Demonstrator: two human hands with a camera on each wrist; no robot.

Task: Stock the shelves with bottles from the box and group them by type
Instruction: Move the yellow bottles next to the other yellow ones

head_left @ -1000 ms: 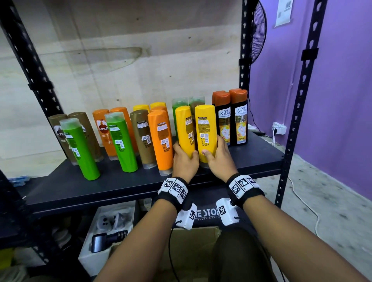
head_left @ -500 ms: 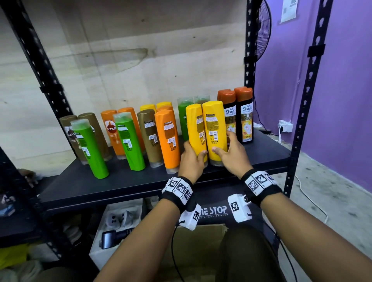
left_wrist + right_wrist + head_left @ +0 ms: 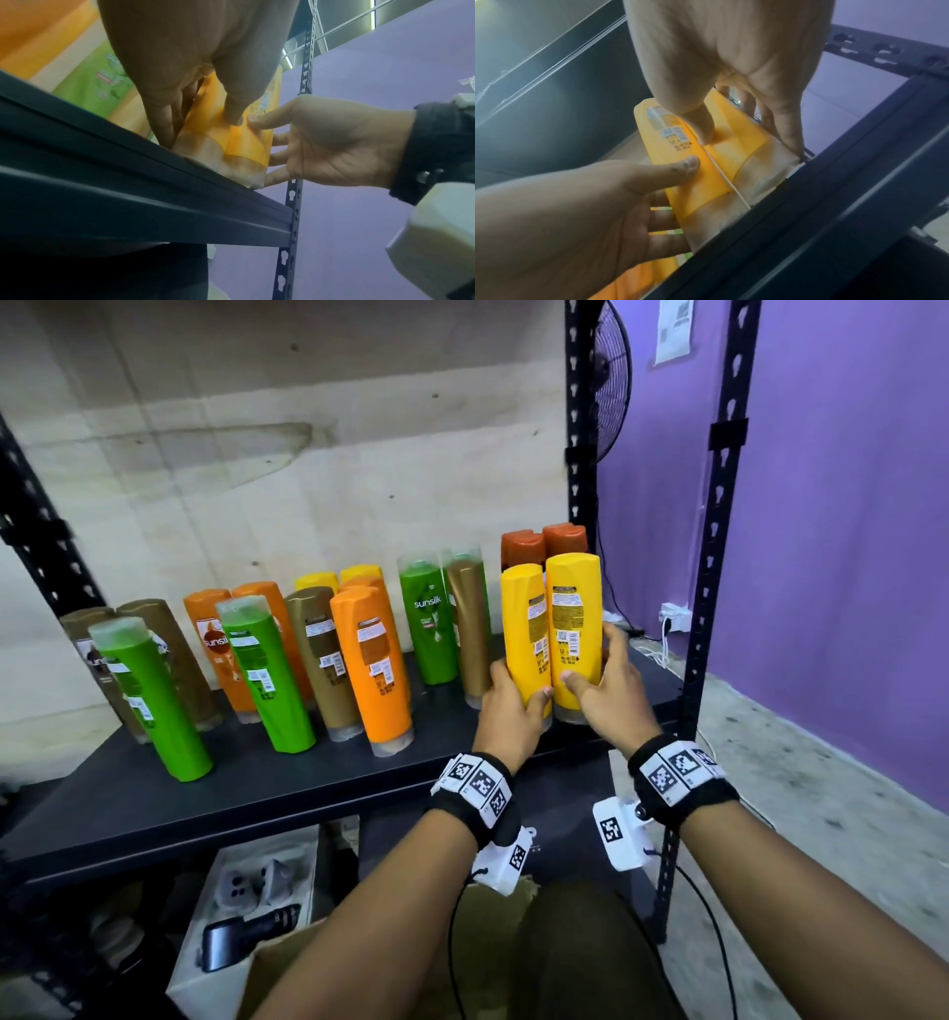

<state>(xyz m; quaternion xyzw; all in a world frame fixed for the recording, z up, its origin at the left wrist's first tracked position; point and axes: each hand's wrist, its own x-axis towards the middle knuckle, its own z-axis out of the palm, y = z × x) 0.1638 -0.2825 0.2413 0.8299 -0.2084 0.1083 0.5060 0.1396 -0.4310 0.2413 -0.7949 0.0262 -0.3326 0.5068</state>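
Two yellow bottles stand cap-down and touching each other near the right front of the black shelf (image 3: 257,793). The left yellow bottle (image 3: 525,634) is held low on its body by the left hand (image 3: 506,711), thumb on the near face and fingers wrapped round its left side. The right yellow bottle (image 3: 574,629) is held by the right hand (image 3: 611,690), thumb on the near face and fingers curled round its right side. Both clear caps sit at or just above the shelf's front edge; whether they rest on it cannot be told.

Just behind them stand two dark bottles with orange-brown caps (image 3: 544,544). To the left, further back, a green bottle (image 3: 431,629) and a brown bottle (image 3: 470,629) stand side by side. Further left are an orange bottle (image 3: 372,670) in front, a brown one (image 3: 323,660), a green one (image 3: 264,675), orange ones (image 3: 215,649) behind, another green one (image 3: 149,701) at the near left, and two brown ones (image 3: 97,660) far left. Yellow tops (image 3: 339,577) show at the back.

A fan (image 3: 613,387) stands behind the right post, beside a purple wall (image 3: 847,531). A cardboard box (image 3: 287,963) lies below the shelf.
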